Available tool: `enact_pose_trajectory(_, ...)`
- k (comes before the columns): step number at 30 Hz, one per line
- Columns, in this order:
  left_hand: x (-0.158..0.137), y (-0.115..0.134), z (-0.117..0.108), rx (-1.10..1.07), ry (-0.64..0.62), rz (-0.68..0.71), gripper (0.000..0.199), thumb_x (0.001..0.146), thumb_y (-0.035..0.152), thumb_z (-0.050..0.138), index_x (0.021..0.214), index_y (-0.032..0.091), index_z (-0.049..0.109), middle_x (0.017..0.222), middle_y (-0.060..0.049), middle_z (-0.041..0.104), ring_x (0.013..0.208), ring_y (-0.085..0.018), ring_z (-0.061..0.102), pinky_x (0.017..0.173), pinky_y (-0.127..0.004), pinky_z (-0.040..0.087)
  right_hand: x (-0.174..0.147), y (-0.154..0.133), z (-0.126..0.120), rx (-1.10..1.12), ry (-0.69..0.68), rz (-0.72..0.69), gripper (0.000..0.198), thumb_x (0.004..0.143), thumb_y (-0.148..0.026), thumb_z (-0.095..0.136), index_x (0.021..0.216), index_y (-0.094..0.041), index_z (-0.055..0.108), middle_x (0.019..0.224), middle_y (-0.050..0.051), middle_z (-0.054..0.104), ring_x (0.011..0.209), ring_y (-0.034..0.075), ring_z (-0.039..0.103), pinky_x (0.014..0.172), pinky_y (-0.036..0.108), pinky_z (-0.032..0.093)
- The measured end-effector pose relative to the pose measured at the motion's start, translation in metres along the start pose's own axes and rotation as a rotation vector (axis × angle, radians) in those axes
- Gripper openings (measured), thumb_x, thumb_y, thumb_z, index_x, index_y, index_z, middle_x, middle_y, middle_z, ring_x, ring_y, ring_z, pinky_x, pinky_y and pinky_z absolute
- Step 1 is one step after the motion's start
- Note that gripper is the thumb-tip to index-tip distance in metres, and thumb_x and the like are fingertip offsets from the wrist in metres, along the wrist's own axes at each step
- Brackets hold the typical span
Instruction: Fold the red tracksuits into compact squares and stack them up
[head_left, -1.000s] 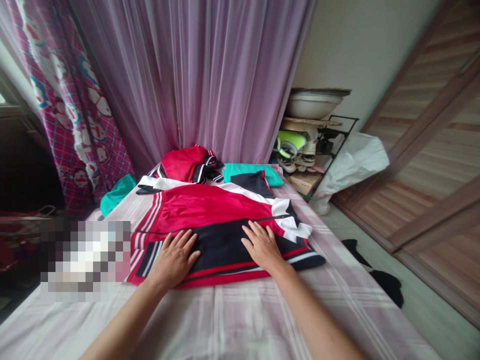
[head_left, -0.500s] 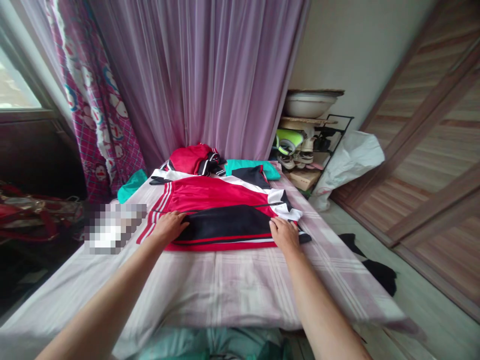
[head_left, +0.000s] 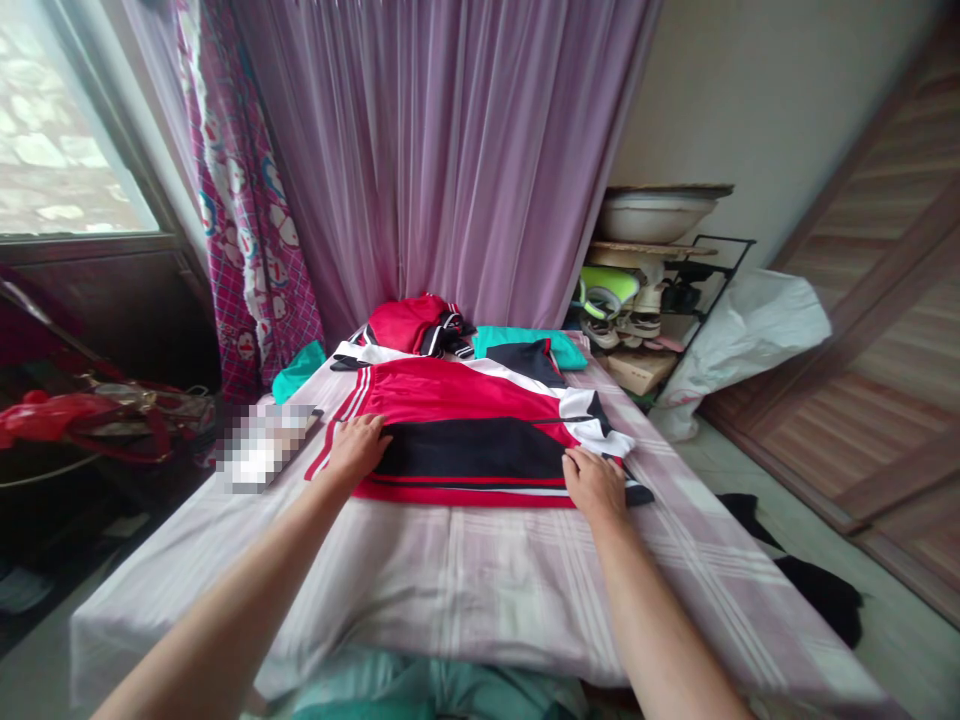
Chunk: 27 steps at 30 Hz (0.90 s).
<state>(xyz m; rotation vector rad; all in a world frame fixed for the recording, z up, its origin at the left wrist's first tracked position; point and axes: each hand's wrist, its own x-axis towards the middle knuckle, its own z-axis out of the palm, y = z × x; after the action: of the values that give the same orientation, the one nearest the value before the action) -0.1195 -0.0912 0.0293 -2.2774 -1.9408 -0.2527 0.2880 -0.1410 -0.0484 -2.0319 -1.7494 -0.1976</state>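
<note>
A red, black and white sports jacket point(head_left: 465, 447) lies folded on the table, its long black panel towards me and white striping along the left side. My left hand point(head_left: 361, 443) rests on the left end of the black panel, fingers stretched out and thumb apart. On the right end lies my right hand point(head_left: 596, 480), its fingers spread over the cloth near a bunched white and black part point(head_left: 592, 415). Both palms face down, and the undersides of the fingers are hidden.
A checked cloth point(head_left: 465, 570) covers the table. Behind the jacket lie a crumpled red garment point(head_left: 409, 325) and a teal folded cloth point(head_left: 566, 350). A pixelated object point(head_left: 262, 450) sits at left. A rack with shoes point(head_left: 641, 320) and a white sack point(head_left: 772, 320) stand at right.
The view has turned a little to the left, so everything appears shifted right. Both hands stay on the jacket in nearly the same places.
</note>
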Motion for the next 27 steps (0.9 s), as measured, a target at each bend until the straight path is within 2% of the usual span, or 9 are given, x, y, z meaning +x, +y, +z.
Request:
enact_pose_trajectory(3, -0.019, 0.01, 0.008, -0.045, 0.104, 0.113, 0.042, 0.097, 0.036, 0.042, 0.131, 0.02, 0.061, 0.14, -0.012, 0.061, 0.132, -0.029, 0.052, 0.112, -0.047, 0.037, -0.001, -0.004, -0.004, 0.002, 0.029, -0.002, 0.04, 0.095, -0.03, 0.038, 0.114, -0.021, 0.073, 0.128, 0.011, 0.069, 0.12, 0.025, 0.06, 0.106, 0.044, 0.032)
enact_pose_trajectory(5, -0.031, 0.018, 0.017, -0.072, 0.077, 0.154, 0.044, 0.098, 0.04, 0.039, 0.131, 0.022, 0.062, 0.14, -0.01, 0.062, 0.135, -0.029, 0.05, 0.116, -0.049, 0.032, -0.002, -0.013, -0.008, -0.007, 0.057, -0.001, 0.042, 0.096, -0.029, 0.037, 0.117, -0.019, 0.072, 0.131, 0.012, 0.067, 0.123, 0.027, 0.058, 0.109, 0.047, 0.029)
enact_pose_trajectory(8, -0.041, 0.025, 0.031, -0.097, 0.045, 0.117, 0.044, 0.097, 0.044, 0.041, 0.13, 0.026, 0.064, 0.141, -0.007, 0.061, 0.139, -0.03, 0.046, 0.118, -0.053, 0.028, -0.005, -0.038, -0.014, -0.006, 0.063, -0.07, 0.045, 0.098, -0.031, 0.036, 0.129, -0.02, 0.066, 0.142, 0.012, 0.059, 0.134, 0.027, 0.049, 0.114, 0.049, 0.023)
enact_pose_trajectory(11, -0.044, 0.026, 0.041, -0.121, 0.075, 0.11, 0.044, 0.097, 0.046, 0.04, 0.13, 0.029, 0.064, 0.141, -0.005, 0.062, 0.14, -0.03, 0.044, 0.119, -0.054, 0.026, -0.011, -0.065, -0.016, -0.007, -0.107, -0.197, 0.047, 0.099, -0.038, 0.038, 0.141, -0.026, 0.057, 0.152, 0.008, 0.049, 0.142, 0.025, 0.04, 0.116, 0.048, 0.022)
enact_pose_trajectory(14, -0.045, 0.024, 0.042, -0.125, 0.097, 0.116, 0.045, 0.097, 0.045, 0.038, 0.131, 0.03, 0.064, 0.139, -0.004, 0.063, 0.14, -0.029, 0.045, 0.119, -0.054, 0.025, -0.015, -0.078, -0.015, -0.037, -0.301, -0.185, 0.05, 0.099, -0.043, 0.039, 0.145, -0.029, 0.051, 0.156, 0.007, 0.045, 0.144, 0.024, 0.037, 0.116, 0.05, 0.024)
enact_pose_trajectory(16, -0.046, 0.024, 0.041, -0.126, 0.096, 0.113, 0.045, 0.098, 0.045, 0.037, 0.13, 0.029, 0.064, 0.139, -0.004, 0.063, 0.14, -0.029, 0.045, 0.119, -0.053, 0.025, -0.015, -0.076, -0.014, -0.05, -0.321, -0.139, 0.05, 0.099, -0.044, 0.039, 0.146, -0.03, 0.051, 0.156, 0.006, 0.045, 0.144, 0.024, 0.037, 0.116, 0.05, 0.024)
enact_pose_trajectory(21, -0.048, 0.023, 0.039, -0.173, 0.091, 0.116, 0.045, 0.098, 0.043, 0.035, 0.128, 0.027, 0.066, 0.139, -0.005, 0.064, 0.137, -0.029, 0.049, 0.119, -0.054, 0.026, -0.011, -0.045, -0.016, -0.038, -0.18, -0.004, 0.042, 0.099, -0.036, 0.04, 0.13, -0.025, 0.066, 0.144, 0.007, 0.059, 0.136, 0.023, 0.049, 0.113, 0.044, 0.033)
enact_pose_trajectory(24, -0.048, 0.023, 0.039, -0.194, 0.099, 0.122, 0.045, 0.098, 0.042, 0.035, 0.126, 0.026, 0.067, 0.136, -0.006, 0.065, 0.135, -0.028, 0.051, 0.118, -0.054, 0.027, -0.007, -0.021, -0.016, 0.02, -0.096, 0.016, 0.04, 0.098, -0.029, 0.038, 0.117, -0.021, 0.073, 0.13, 0.008, 0.069, 0.123, 0.021, 0.06, 0.107, 0.036, 0.041)
enact_pose_trajectory(27, -0.049, 0.023, 0.039, -0.202, 0.102, 0.124, 0.044, 0.098, 0.04, 0.035, 0.125, 0.026, 0.068, 0.135, -0.006, 0.066, 0.134, -0.028, 0.052, 0.119, -0.053, 0.026, -0.006, -0.004, -0.013, 0.09, -0.04, 0.023, 0.041, 0.095, -0.025, 0.038, 0.11, -0.019, 0.076, 0.121, 0.009, 0.073, 0.115, 0.023, 0.064, 0.104, 0.034, 0.044)
